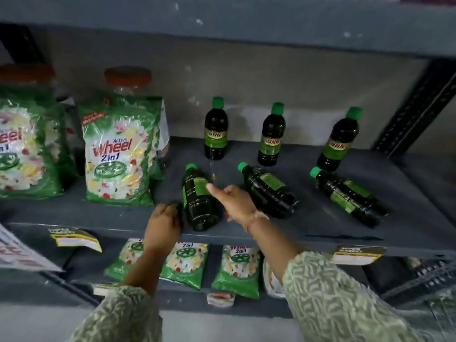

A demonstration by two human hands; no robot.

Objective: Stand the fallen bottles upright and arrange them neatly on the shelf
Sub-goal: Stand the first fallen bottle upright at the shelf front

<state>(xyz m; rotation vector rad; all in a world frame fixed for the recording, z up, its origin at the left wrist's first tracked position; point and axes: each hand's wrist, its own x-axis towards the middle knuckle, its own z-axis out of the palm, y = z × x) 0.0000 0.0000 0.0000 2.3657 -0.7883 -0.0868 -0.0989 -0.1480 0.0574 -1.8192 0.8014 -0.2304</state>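
Six dark bottles with green caps and green labels are on the grey shelf. Three stand upright at the back. Three lie on their sides in front, caps pointing back-left: the left fallen bottle, the middle one and the right one. My left hand curls against the lower left side of the left fallen bottle near the shelf's front edge. My right hand grips its right side, with the thumb on the label.
Green detergent packs stand on the shelf's left, with orange-lidded jars behind. More packs lie on the lower shelf. A slotted upright post bounds the right. The shelf above hangs low.
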